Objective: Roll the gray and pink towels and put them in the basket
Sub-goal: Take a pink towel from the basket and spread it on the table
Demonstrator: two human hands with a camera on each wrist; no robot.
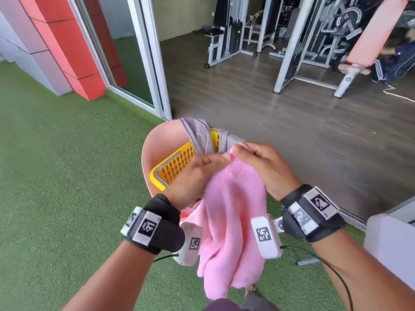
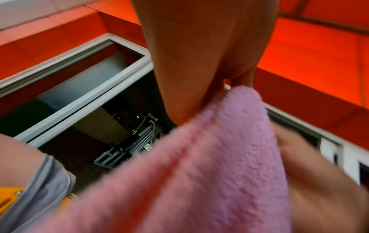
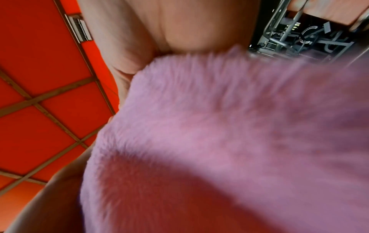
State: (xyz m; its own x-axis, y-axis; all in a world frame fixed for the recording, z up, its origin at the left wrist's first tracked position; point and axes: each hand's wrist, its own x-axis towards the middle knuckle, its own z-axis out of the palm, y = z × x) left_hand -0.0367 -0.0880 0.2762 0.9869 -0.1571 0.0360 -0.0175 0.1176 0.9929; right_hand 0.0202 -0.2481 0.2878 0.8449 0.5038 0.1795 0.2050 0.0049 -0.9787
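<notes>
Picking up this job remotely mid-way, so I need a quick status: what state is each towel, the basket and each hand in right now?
pink towel: unrolled, hanging loose from both hands, held at its top edge.
gray towel: unrolled, draped over the basket's far rim.
basket: yellow, sitting on a pink seat; what is inside it is hidden.
left hand: pinching the pink towel's top edge.
right hand: pinching the same edge, beside the left.

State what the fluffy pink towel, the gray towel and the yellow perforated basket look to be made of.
Fluffy pink towel: plush terry or microfibre, fuzzy pile shows. Gray towel: smoother, thinner cloth, probably microfibre, with a stitched hem. Yellow perforated basket: glossy moulded plastic, likely, with a shiny metal wire handle.
</notes>
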